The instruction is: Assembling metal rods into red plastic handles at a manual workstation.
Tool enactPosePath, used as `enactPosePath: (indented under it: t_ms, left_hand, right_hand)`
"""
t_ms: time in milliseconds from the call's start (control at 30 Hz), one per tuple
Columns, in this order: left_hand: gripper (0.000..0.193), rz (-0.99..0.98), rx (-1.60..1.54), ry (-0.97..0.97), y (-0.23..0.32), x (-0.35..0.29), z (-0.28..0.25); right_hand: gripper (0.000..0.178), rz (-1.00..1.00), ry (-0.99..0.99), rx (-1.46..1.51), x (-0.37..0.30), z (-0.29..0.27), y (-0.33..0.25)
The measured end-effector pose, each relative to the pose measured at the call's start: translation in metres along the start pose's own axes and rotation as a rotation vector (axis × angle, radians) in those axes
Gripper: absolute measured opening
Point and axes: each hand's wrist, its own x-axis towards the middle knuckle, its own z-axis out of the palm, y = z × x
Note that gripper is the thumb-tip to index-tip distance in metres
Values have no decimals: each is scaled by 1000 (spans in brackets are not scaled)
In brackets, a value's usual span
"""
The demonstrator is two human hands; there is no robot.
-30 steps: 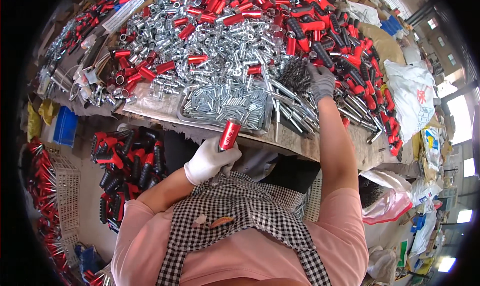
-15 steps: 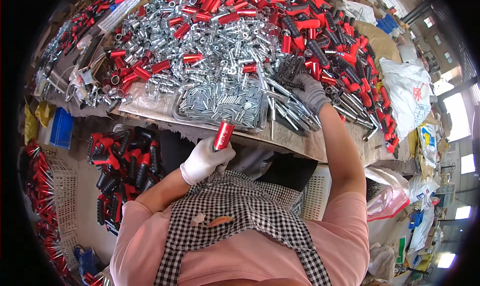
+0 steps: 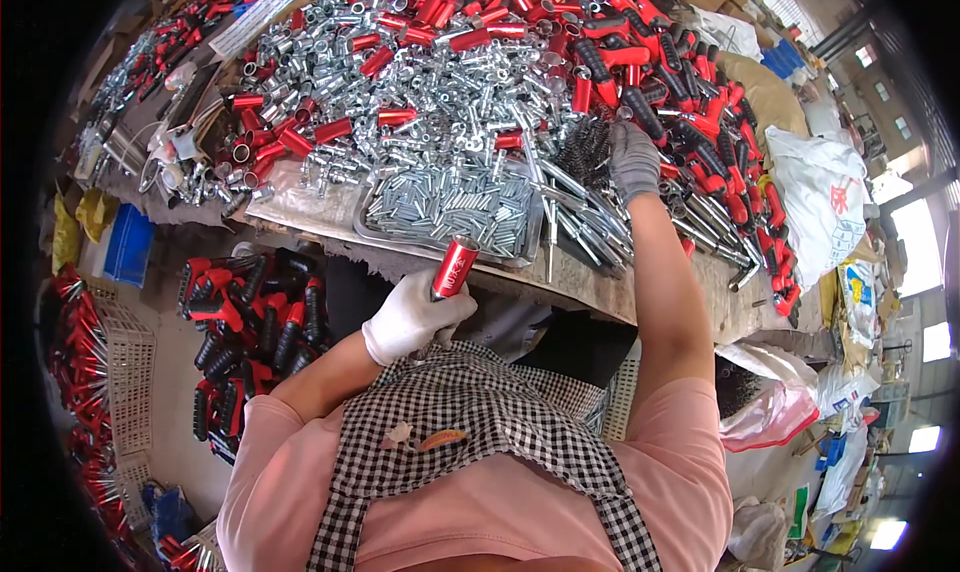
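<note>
Since the earlier frame the right hand (image 3: 634, 160) has reached further up the workbench (image 3: 640, 290), from the loose rods near the front edge to the dark coil springs (image 3: 580, 154), while the left hand (image 3: 408, 317) has barely shifted. That white-gloved left hand sits closest, just off the front edge of the bench, fingers wrapped around 1 red metal tube (image 3: 453, 268) held tilted, its open end toward the bench. Just beyond it, at the front edge, lies a shallow tray of small silver pins (image 3: 450, 207). Further in, the grey-gloved right hand rests fingers-down on the springs; whether it has pinched 1 cannot be told. The step looks like fetching a part to fit the tube. Next calls for lifting 1 spring free of the tangle and bringing it to the tube's mouth.
</note>
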Motion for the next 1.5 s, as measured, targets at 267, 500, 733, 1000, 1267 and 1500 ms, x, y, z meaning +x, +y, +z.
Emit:
enactPosePath:
  t_ms: [267, 500, 733, 1000, 1267, 1500]
  left_hand:
    - [24, 354, 668, 126, -1, 11, -17]
    - [23, 547, 908, -6, -24, 29, -1]
    - [26, 433, 899, -220, -25, 46, 21]
    - [28, 386, 824, -245, -32, 43, 17]
    - [26, 378, 941, -216, -26, 25, 5]
    - [23, 402, 943, -224, -29, 18, 2]
  right_hand:
    - [16, -97, -572, 913, -73, -137, -106]
    - [30, -305, -753, 805, -146, -136, -130]
    - [16, -121, -763, 1096, -170, -132, -99]
    - [8, -286, -609, 937, -188, -131, -101]
    - [16, -208, -745, 975, -192, -132, -110]
    - [15, -140, -743, 1186, -210, -114, -115]
